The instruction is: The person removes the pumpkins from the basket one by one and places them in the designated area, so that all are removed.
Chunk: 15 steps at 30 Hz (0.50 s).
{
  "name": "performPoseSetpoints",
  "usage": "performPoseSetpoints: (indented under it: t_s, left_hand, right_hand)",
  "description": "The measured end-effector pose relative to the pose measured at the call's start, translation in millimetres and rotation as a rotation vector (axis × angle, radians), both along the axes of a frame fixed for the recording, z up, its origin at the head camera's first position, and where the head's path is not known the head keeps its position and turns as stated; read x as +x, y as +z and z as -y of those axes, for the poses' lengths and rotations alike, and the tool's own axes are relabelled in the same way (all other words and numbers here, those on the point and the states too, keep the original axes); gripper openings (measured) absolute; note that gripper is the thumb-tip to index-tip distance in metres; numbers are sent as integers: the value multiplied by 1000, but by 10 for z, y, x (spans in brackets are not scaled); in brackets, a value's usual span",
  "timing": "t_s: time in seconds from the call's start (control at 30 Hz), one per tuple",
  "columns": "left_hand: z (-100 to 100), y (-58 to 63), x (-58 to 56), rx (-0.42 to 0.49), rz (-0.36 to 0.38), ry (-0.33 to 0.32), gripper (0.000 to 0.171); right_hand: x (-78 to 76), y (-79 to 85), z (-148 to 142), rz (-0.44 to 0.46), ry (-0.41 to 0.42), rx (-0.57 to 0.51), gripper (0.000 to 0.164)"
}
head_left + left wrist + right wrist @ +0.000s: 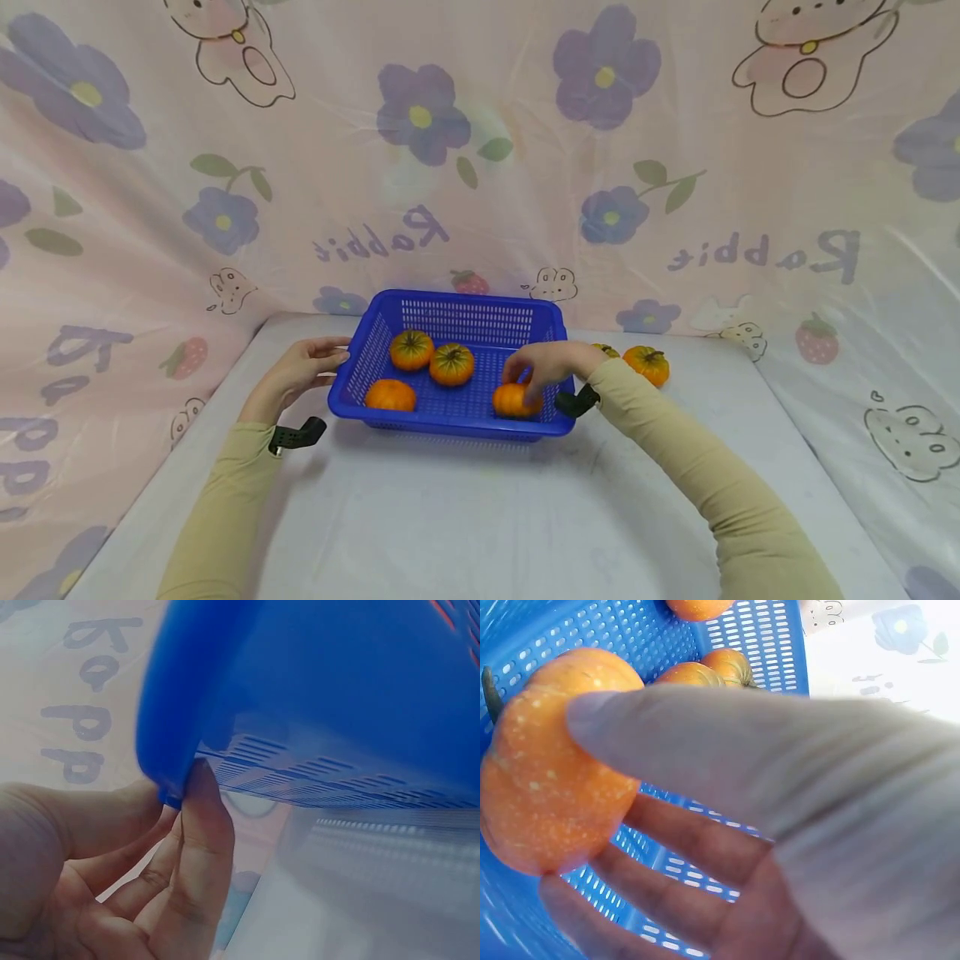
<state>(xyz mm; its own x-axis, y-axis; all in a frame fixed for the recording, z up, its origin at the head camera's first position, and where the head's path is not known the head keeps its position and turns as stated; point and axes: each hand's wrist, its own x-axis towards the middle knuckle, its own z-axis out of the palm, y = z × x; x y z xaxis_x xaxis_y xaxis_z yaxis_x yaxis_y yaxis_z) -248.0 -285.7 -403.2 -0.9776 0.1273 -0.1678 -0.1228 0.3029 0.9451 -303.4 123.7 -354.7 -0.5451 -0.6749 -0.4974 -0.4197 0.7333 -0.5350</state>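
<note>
A blue plastic basket [450, 428] with slotted walls stands on the white table. My left hand [303, 367] is at its left side; in the left wrist view, thumb and finger pinch the lower edge of the basket's rim [161, 742]. Inside the basket's right end, my right hand [553, 362] holds a small orange pumpkin [513, 402]. The right wrist view shows the thumb pressed on this pumpkin [555, 772] and fingertips at its other side. Three more pumpkins lie in the basket: two striped ones [411, 351] side by side and a plainer one [390, 395] at the front left.
Outside the basket, a pumpkin [648, 365] sits on the table to the right. Another pumpkin [606, 350] beside it is partly hidden behind my right forearm. A printed curtain [510, 200] rises behind the table and along both sides.
</note>
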Motion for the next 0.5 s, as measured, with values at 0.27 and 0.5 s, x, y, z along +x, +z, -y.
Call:
performPoseSetpoints:
  t_s: [0.27, 0.5]
  left_hand:
    - [-13, 15, 6, -19, -8, -5, 51]
    - [-2, -10, -2, -21, 1, 2, 52]
  right_hand:
    - [-28, -9, -15, 42, -1, -85, 34]
    - [-46, -14, -17, -5, 44, -99, 37]
